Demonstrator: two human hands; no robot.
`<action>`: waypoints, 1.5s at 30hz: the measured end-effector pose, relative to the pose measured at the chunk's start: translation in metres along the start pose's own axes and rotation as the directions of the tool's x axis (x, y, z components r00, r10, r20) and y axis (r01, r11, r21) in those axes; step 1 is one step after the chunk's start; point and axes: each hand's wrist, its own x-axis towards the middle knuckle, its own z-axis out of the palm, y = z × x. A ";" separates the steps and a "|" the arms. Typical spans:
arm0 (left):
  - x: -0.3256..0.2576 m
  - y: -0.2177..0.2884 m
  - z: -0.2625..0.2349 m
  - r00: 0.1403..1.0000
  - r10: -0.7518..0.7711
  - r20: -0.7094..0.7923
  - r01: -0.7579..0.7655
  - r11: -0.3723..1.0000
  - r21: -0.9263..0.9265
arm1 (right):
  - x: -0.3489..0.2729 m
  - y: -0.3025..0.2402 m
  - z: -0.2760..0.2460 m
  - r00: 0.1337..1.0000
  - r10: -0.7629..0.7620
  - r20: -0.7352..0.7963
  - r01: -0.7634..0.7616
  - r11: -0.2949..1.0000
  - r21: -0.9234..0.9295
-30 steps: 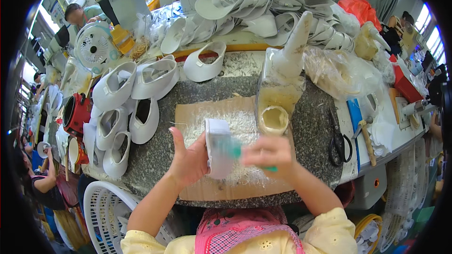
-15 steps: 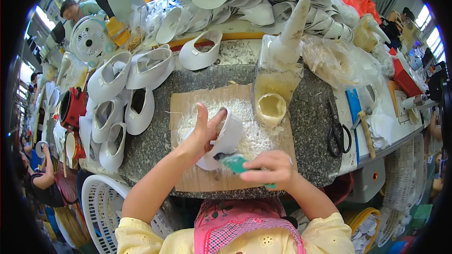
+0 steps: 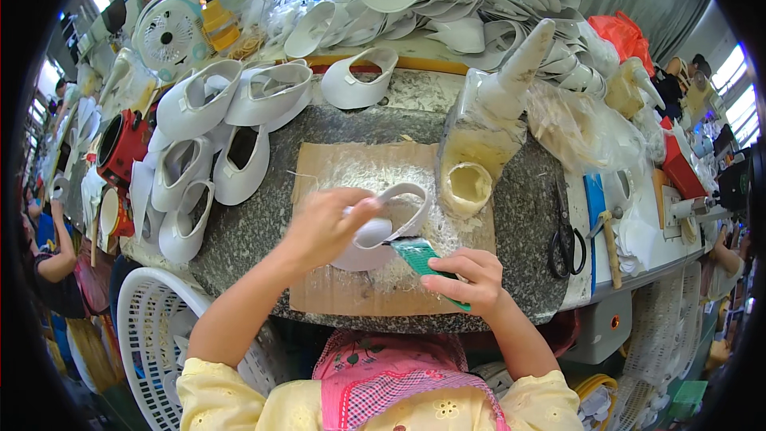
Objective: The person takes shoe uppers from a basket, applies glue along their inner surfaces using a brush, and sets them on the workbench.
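The white moulded shoe upper lies on the brown cardboard sheet that covers the middle of the dark speckled stone worktop, a little in from its near edge. Its long axis runs slantwise, the toe end toward the near-left and the open heel loop toward the far-right, pointing at the yellowish glue-crusted plastic bottle that stands just beside it.

The left hand rests on the toe half of the upper, fingers clenched over its rim and pinning it to the cardboard. The right hand sits nearer the worktop's near edge, to the right of the upper, its grip closed round the green-handled brush. The brush's working end points up and to the left, meeting the upper's near side wall about where the toe part joins the loop; whether the bristles actually touch is hard to tell.

So the upper lies far-left of the right hand's grip, and the brush crosses its long axis at an angle.

More white shoe uppers are heaped along the worktop's left edge, and black-handled scissors lie toward its right edge, well apart from both hands.
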 end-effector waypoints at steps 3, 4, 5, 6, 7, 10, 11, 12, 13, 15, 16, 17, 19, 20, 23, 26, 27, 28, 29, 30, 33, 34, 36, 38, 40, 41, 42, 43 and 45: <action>-0.034 -0.021 -0.018 0.972 0.149 -0.181 -0.020 0.822 0.569 | -0.004 -0.005 0.007 1.000 0.003 0.005 -0.003 1.000 -0.029; -0.042 -0.038 -0.014 0.970 0.096 -0.224 0.053 0.813 0.580 | 0.000 -0.008 0.014 1.000 -0.017 0.024 0.017 1.000 0.013; -0.047 -0.050 -0.011 0.963 0.044 -0.266 0.125 0.800 0.587 | 0.004 -0.011 0.023 0.998 -0.038 0.041 0.036 0.998 0.054; -0.049 -0.053 -0.009 0.961 0.039 -0.274 0.134 0.801 0.584 | 0.009 -0.015 0.033 0.998 -0.044 0.045 0.041 0.997 0.062; -0.049 -0.054 -0.003 0.952 0.040 -0.304 0.125 0.855 0.504 | 0.013 -0.019 0.043 0.992 -0.099 0.082 0.093 0.993 0.073; -0.044 -0.057 0.004 0.937 0.021 -0.350 0.121 0.917 0.379 | 0.020 -0.017 0.051 0.980 -0.159 0.121 0.153 0.986 0.064; -0.041 -0.059 0.004 0.932 -0.117 -0.343 0.194 0.960 0.200 | 0.018 -0.012 0.042 0.984 -0.125 0.131 0.123 0.992 0.017; -0.040 -0.060 0.003 0.915 -0.255 -0.314 0.274 0.962 0.019 | 0.015 -0.007 0.035 0.986 -0.093 0.135 0.097 0.995 -0.022; -0.039 -0.061 0.002 0.912 -0.258 -0.318 0.274 0.962 0.008 | 0.012 -0.003 0.026 0.990 -0.075 0.118 0.086 0.993 -0.086; -0.037 -0.063 0.004 0.922 -0.293 -0.253 0.276 0.956 -0.099 | 0.010 0.004 -0.001 0.995 -0.005 0.103 0.016 0.994 -0.104; -0.037 -0.063 0.005 0.923 -0.293 -0.251 0.274 0.955 -0.110 | 0.013 0.004 -0.009 0.995 0.068 0.076 -0.058 0.991 -0.121; -0.038 -0.063 0.007 0.921 -0.313 -0.234 0.299 0.950 -0.091 | 0.016 0.000 -0.010 0.994 0.067 0.086 -0.056 0.991 -0.123; -0.036 -0.055 0.006 0.928 -0.315 -0.201 0.307 0.949 -0.072 | 0.025 -0.009 -0.009 0.998 0.059 -0.021 -0.057 0.995 0.083; -0.039 -0.047 0.001 0.923 -0.374 -0.092 0.326 0.885 -0.332 | 0.029 -0.015 -0.006 0.998 0.062 -0.016 -0.061 0.995 0.074; -0.050 -0.046 -0.002 0.903 -0.426 0.047 0.361 0.696 -0.620 | 0.028 -0.031 0.006 0.991 0.043 0.123 -0.074 0.961 0.267; -0.063 -0.053 0.005 0.874 -0.459 0.157 0.408 0.518 -0.752 | 0.010 -0.031 0.014 0.987 0.035 0.156 -0.079 0.954 0.290; -0.065 -0.054 0.008 0.860 -0.442 0.255 0.441 0.394 -0.806 | 0.007 -0.031 0.015 0.986 0.026 0.168 -0.073 0.957 0.281; -0.066 -0.052 0.011 0.858 -0.444 0.260 0.446 0.391 -0.805 | 0.004 -0.032 0.014 0.984 0.019 0.178 -0.067 0.960 0.271; -0.066 -0.048 0.015 0.856 -0.417 0.305 0.461 0.349 -0.816 | 0.000 -0.030 0.015 0.984 0.025 0.178 -0.073 0.960 0.270; -0.066 -0.045 0.018 0.854 -0.388 0.346 0.475 0.311 -0.823 | -0.003 -0.026 0.016 0.989 0.038 0.140 -0.071 0.969 0.239; -0.065 -0.039 0.027 0.893 -0.381 0.240 0.414 0.486 -0.769 | -0.007 -0.021 0.015 0.994 0.056 0.098 -0.075 0.976 0.203; -0.064 -0.038 0.029 0.910 -0.375 0.179 0.384 0.594 -0.707 | -0.008 -0.020 0.014 0.993 0.058 0.101 -0.078 0.976 0.203; -0.061 -0.041 0.031 0.918 -0.354 0.179 0.373 0.614 -0.696 | -0.009 -0.018 0.010 0.994 0.059 0.093 -0.076 0.980 0.186; -0.059 -0.046 0.031 0.925 -0.336 0.176 0.360 0.633 -0.686 | -0.010 -0.017 0.006 0.995 0.058 0.085 -0.071 0.983 0.171; -0.057 -0.050 0.029 0.932 -0.343 0.121 0.325 0.637 -0.699 | -0.010 -0.015 -0.001 0.993 0.047 0.105 -0.061 0.990 0.131; -0.057 -0.049 0.027 0.932 -0.341 0.122 0.325 0.640 -0.696 | -0.011 -0.011 -0.007 0.994 0.048 0.102 -0.061 0.990 0.128; -0.058 -0.046 0.023 0.918 -0.386 0.089 0.335 0.636 -0.695 | -0.012 -0.007 -0.012 0.993 0.072 0.094 -0.080 0.994 0.080; -0.058 -0.045 0.020 0.901 -0.430 0.056 0.345 0.632 -0.694 | -0.014 -0.004 -0.017 0.992 0.095 0.085 -0.098 0.995 0.032; -0.060 -0.051 0.017 0.903 -0.425 0.055 0.345 0.645 -0.682 | -0.016 0.003 -0.027 0.991 0.128 0.035 -0.127 0.991 -0.036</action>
